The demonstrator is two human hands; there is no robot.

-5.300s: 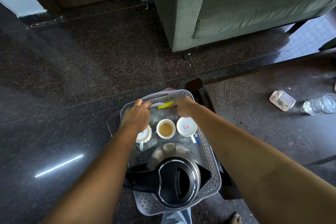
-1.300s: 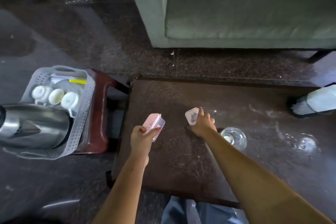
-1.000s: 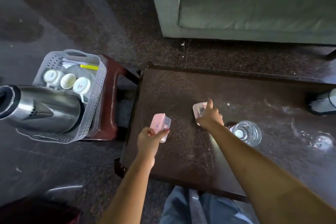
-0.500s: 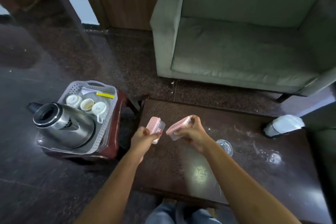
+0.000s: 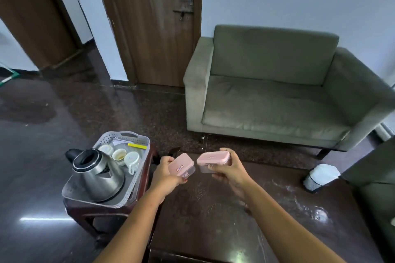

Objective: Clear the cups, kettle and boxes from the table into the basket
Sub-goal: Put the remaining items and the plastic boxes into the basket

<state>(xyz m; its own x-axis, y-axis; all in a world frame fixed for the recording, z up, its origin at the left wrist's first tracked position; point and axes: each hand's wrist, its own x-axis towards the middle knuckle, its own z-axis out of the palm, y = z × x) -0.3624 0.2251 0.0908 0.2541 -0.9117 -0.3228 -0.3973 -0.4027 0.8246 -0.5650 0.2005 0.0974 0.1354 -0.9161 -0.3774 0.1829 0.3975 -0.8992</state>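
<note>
Farthest left we saw the grey perforated basket (image 5: 136,179) sitting on a dark wooden stool (image 5: 85,212) beside the table. In its near half stood the steel kettle (image 5: 97,174), upright with its lid opening dark, and behind it, toward the far end, three white cups (image 5: 119,156) stood close together in a row. A yellow strip (image 5: 137,146) lay by the far wall of the basket, next to some white paper (image 5: 118,142). Moving right, our left hand (image 5: 165,172) was closed around a pink-lidded box (image 5: 180,164), held tilted in the air over the table's left edge, just beside the basket but not inside it. Close to it, our right hand (image 5: 229,172) gripped a second pink-lidded box (image 5: 213,159) from beneath and behind, its clear body partly hidden by the fingers, the lid roughly level. Both boxes were lifted off the dark table (image 5: 213,220), near each other yet apart. Farther right a white bin (image 5: 320,177) stood at the table's far corner, and behind everything sat the green sofa (image 5: 273,96) against the wall.
</note>
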